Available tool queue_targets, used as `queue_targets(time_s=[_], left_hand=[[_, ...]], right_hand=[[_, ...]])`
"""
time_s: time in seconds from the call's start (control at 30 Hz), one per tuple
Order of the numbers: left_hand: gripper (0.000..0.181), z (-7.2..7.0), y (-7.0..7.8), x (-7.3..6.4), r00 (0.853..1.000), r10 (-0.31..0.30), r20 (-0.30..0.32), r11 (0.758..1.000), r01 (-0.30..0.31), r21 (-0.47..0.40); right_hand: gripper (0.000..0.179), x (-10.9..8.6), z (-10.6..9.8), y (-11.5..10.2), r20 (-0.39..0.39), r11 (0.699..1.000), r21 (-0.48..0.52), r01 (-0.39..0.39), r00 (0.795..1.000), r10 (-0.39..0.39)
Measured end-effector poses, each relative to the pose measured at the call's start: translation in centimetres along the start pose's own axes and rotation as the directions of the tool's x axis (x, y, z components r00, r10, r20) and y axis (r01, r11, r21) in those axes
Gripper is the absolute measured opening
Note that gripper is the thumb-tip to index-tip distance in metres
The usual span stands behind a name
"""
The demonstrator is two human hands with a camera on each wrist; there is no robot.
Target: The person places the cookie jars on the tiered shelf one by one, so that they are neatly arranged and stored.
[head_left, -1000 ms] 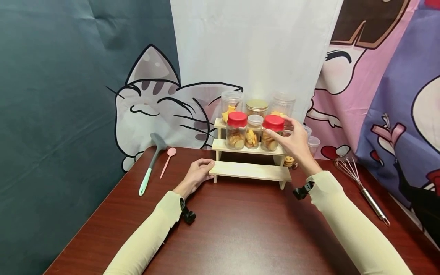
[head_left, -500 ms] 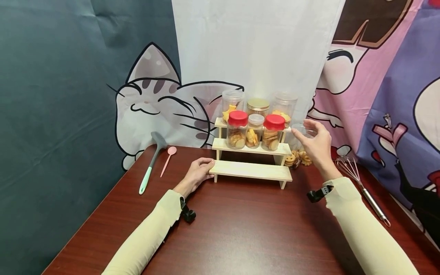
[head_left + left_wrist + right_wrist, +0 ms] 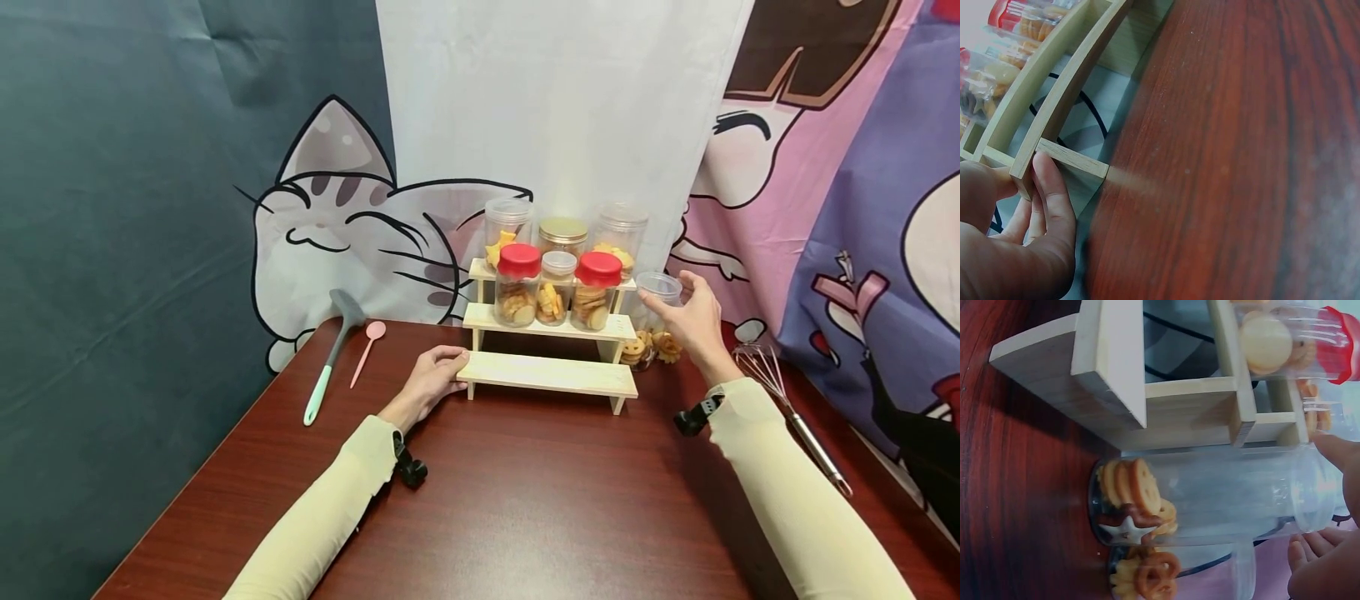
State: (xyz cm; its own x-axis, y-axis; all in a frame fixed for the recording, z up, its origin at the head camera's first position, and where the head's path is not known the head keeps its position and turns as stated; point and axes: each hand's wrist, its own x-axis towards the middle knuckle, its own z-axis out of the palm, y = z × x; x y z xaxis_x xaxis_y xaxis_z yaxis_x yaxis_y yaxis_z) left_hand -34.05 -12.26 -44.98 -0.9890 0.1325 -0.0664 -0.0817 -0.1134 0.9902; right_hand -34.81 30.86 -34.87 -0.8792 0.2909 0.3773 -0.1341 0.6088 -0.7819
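Note:
My left hand [image 3: 431, 379] pinches the left end of the lowest step of a three-tier wooden stand [image 3: 547, 372], thumb above and fingers beneath. On the right, my right hand [image 3: 693, 321] is around the top of a tall clear cookie jar [image 3: 1229, 494], thumb on one side of the lid and fingers on the other. That jar stands on the table beside the stand, with round cookies and a star-shaped one at its bottom. Behind it is another clear jar [image 3: 1210, 575] with a pretzel-shaped cookie. Two red-lidded jars [image 3: 517, 287] flank a small white-lidded jar [image 3: 553, 292] on the middle tier.
On the top tier stand two clear-lidded jars [image 3: 510, 221] and a gold-lidded jar [image 3: 562, 232]. A grey-and-mint spatula [image 3: 330, 367] and a pink spoon [image 3: 367, 350] lie at the left of the table. A whisk [image 3: 795, 417] lies at the right.
My right hand has left the right red-lidded jar on the middle tier and moved right to the tall clear jar. My left hand has stayed on the stand.

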Motion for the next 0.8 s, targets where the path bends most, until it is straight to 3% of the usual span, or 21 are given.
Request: queue_targets(time_s=[0.37, 0.8], left_hand=[[0.038, 0.1, -0.1, 0.3, 1.000, 0.004, -0.007, 1.000, -0.004, -0.011], [0.040, 0.0, -0.2, 0.2, 1.000, 0.002, 0.002, 1.000, -0.002, -0.017]], right_hand=[[0.097, -0.1, 0.9, 1.3, 0.006, 0.998, -0.066, -0.007, 1.000, 0.007], [0.099, -0.7, 0.6, 1.8, -0.065, 0.998, -0.065, -0.026, 0.998, 0.022]])
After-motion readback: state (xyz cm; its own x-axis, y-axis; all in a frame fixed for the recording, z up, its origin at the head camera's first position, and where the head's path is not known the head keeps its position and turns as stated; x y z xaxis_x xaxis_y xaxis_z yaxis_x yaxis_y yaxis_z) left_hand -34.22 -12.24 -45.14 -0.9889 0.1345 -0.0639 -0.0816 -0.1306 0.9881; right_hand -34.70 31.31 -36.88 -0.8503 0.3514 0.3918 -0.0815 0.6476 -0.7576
